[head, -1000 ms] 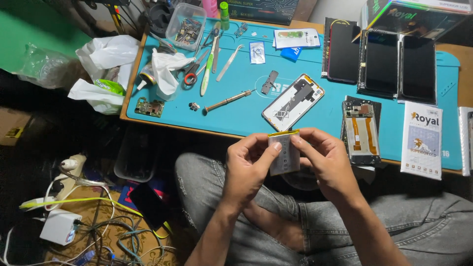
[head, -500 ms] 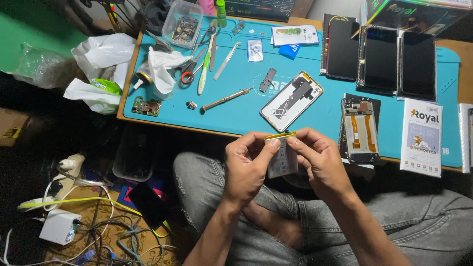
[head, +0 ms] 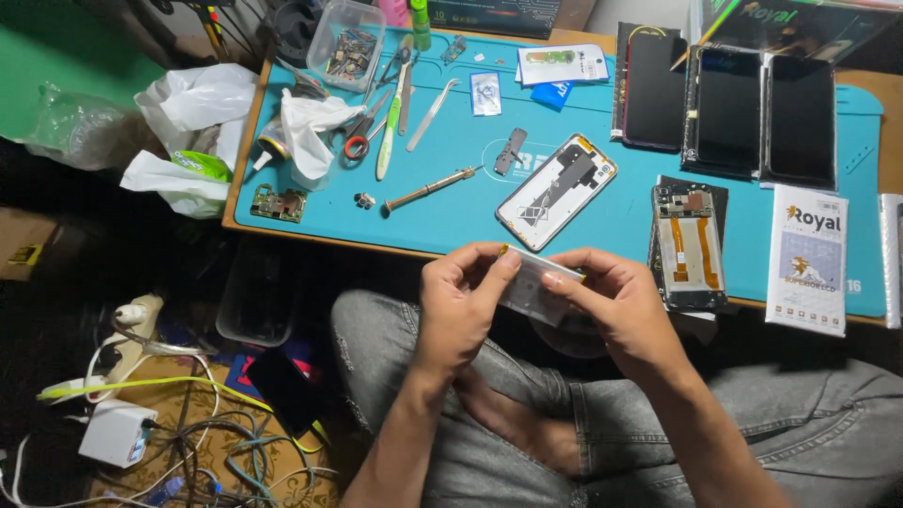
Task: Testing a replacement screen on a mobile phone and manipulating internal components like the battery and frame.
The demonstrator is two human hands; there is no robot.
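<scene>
Over my lap, just in front of the table's near edge, both hands hold a flat grey phone part with a yellow strip along its top edge. My left hand pinches its left end with thumb and fingers. My right hand grips its right end from above. The part is tilted, and my fingers hide much of it. An opened white phone frame lies on the blue mat just beyond my hands. A phone with exposed boards and orange flex cables lies to the right of it.
On the mat lie a screwdriver, tweezers, scissors, a small circuit board, a clear parts box and three dark screens. A white box lies at right. Plastic bags hang at left; cables and chargers cover the floor.
My hands have tilted the part flatter and shifted it slightly; the head view has moved closer toward the table. Nothing on the mat has moved.
</scene>
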